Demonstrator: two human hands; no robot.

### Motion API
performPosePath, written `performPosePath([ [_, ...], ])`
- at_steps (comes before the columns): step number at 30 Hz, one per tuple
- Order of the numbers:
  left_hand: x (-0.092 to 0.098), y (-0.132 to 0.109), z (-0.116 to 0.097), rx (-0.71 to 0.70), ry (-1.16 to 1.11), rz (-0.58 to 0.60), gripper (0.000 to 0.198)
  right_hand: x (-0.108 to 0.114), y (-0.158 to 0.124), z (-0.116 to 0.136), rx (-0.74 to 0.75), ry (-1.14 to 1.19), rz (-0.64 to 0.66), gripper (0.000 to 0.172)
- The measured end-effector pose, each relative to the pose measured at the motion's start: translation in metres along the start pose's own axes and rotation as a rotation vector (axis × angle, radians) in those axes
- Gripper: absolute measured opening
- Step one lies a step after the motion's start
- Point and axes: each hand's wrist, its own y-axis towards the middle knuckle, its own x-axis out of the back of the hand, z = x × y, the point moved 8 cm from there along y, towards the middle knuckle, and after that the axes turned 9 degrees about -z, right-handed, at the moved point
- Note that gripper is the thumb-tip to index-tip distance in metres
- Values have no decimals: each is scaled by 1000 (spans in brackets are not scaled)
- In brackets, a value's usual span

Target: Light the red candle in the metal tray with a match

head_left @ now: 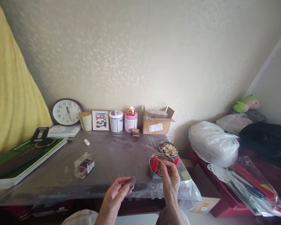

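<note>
My left hand [117, 191] grips a small matchbox [132, 183] over the table's front edge. To its right, my right hand [170, 177] pinches a thin matchstick [159, 160] between thumb and fingertips. The stick's tip is at the top of a red candle [155, 165]; whether it burns I cannot make out. That candle stands in a round metal tin [153, 175] with dark grainy filling. Another red candle [176, 162] shows at the tin's right side, partly behind my fingers. Behind the tin, a round dish [159, 147] holds many loose matchsticks [168, 149].
On the table [112, 153] lie a plastic-wrapped pack of matchboxes [86, 166] and a white oval object [86, 142]. A clock [67, 112], picture frame [100, 120], canisters [116, 121] and cardboard box [157, 125] line the wall. White bags [213, 142] sit at right.
</note>
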Motion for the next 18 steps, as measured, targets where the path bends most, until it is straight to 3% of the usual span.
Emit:
performPosePath([
  [18,3,4,5,24,-3,-7,37,-1,0,2,4,3,-12,34],
])
